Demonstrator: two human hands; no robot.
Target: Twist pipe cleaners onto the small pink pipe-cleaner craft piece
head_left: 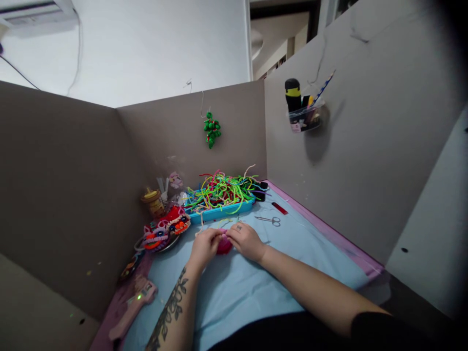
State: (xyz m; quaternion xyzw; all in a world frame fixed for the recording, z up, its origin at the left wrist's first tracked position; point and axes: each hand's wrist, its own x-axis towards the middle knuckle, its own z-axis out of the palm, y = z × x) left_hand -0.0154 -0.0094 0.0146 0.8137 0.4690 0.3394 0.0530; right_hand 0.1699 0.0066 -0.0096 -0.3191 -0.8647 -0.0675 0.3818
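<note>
My left hand (205, 246) and my right hand (247, 241) meet over the middle of the table, fingertips pinched close together. Between them is a small pink and red fuzzy piece (224, 246), probably bent from pipe cleaners, its exact shape partly covered by my fingers. Both hands are closed on its upper edge. Just beyond them a blue tray (219, 212) holds a tangled heap of pipe cleaners (226, 190) in green, yellow, red and other colours. Small scissors (268, 220) lie to the right of my right hand, with a dark red flat strip (280, 208) behind them.
On the left, colourful fuzzy crafted pieces (164, 231) sit on a dish, near a jar (151, 202). A pink glue gun (135, 307) with a green light lies front left. Grey panels surround the blue cloth (270, 292). A clear tool cup (305, 119) hangs right.
</note>
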